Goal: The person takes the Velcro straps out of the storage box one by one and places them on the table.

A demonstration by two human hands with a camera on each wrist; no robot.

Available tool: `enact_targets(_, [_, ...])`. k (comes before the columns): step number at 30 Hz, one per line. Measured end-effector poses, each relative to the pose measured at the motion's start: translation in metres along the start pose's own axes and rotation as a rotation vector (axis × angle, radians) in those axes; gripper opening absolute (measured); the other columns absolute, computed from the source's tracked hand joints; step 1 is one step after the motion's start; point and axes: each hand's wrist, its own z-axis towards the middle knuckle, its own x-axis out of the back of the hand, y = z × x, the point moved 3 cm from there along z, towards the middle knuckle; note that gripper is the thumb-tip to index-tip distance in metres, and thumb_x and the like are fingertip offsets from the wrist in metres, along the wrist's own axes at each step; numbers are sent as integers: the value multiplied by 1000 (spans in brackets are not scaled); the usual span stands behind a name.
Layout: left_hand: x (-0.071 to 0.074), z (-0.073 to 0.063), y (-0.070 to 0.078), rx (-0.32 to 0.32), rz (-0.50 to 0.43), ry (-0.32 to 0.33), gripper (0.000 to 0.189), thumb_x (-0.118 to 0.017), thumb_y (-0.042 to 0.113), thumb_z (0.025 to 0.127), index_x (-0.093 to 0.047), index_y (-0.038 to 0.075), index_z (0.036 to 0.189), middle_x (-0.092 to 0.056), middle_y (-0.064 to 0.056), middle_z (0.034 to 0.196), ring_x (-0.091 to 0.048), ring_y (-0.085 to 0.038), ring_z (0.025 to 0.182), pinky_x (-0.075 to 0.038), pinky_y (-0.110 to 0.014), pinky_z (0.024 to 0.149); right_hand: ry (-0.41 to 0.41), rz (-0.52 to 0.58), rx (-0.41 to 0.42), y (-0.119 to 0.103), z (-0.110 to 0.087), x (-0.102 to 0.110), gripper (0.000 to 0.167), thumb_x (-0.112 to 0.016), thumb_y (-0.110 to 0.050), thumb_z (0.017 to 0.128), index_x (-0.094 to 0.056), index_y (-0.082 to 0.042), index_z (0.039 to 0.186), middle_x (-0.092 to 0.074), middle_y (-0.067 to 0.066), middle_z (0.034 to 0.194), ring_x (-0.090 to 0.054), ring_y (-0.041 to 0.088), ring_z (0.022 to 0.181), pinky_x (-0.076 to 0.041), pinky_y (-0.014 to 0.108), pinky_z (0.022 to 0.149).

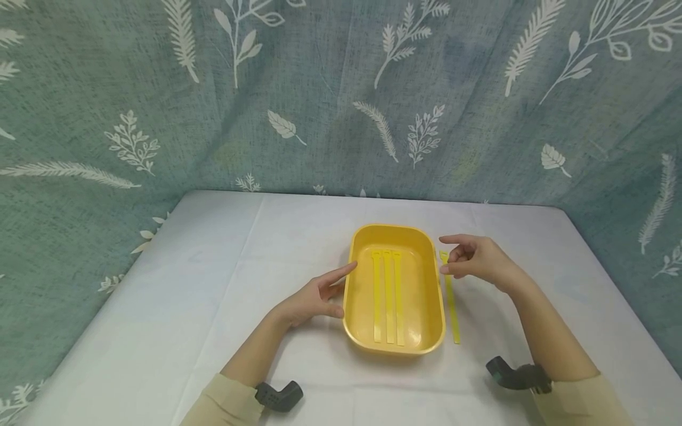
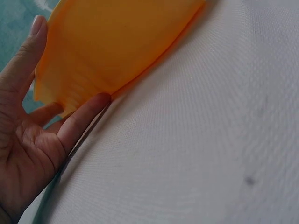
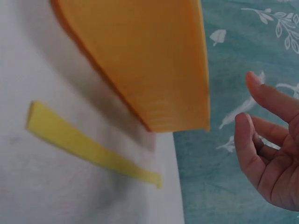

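Observation:
A yellow rectangular tray with rounded corners stands on the table. Inside it, several flat yellow strips with small widened heads lie side by side, lengthwise. My left hand is at the tray's left side, thumb and fingers spread; in the left wrist view the fingers touch its outer wall. Just right of the tray, one more yellow strip lies on the cloth. Over this strip's far end is my right hand, fingers loosely bent. The right wrist view shows a gap between its thumb and fingers, with nothing held.
A white cloth covers the table. Behind it and along both sides hangs a blue-green curtain with white leaf prints. A black wrist device is on the left forearm, and another dark wrist device on the right.

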Motion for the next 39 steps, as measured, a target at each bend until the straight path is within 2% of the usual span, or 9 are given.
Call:
enact_targets(9, [-1,2,-1,-3,-2,-4,100,-83,30,72,-23,17,151,-17,3,158,-21,-27,144,-34,-35,110,-100,-65,78,-27,5,2,69,-81,-23,74,-52,-3,134,-62,11,94,-56,19,81,-53,25,70])
enact_targets(17, [1,2,2,5,5,3,99,-83,27,72,-24,19,151,-18,4,158,-20,-26,144,-34,-34,109,-154,-45,129,-46,17,-3,60,-80,-19,76,-56,-5,130,-61,16,100,-58,21,88,-53,26,75])
enact_targets(24, [3,1,3,0,-5,-3,100,-83,30,72,-23,19,151,-16,4,159,-21,-28,144,-34,-35,109,-167,-22,176,-63,29,-11,54,-79,-20,76,-60,-11,126,-61,12,107,-59,25,92,-52,30,77])
enact_targets(31, [2,1,2,4,-5,-2,99,-82,29,73,-23,19,152,-16,3,159,-22,-27,143,-33,-36,110,-179,43,177,-70,43,-20,53,-79,-19,77,-61,-11,126,-61,10,108,-59,24,94,-53,30,78])
enact_targets(35, [1,1,2,6,0,-1,97,-81,28,74,-23,19,152,-16,2,159,-21,-28,144,-32,-38,110,-218,126,156,-68,55,-26,48,-76,-16,79,-61,-8,125,-62,8,98,-59,21,84,-54,36,80])
enact_targets(39, [0,1,1,17,11,-1,96,-80,29,75,-23,19,152,-16,2,159,-21,-29,144,-30,-40,111,-259,238,127,-62,68,-32,45,-73,-9,82,-59,-3,124,-63,5,87,-57,17,73,-54,35,77])
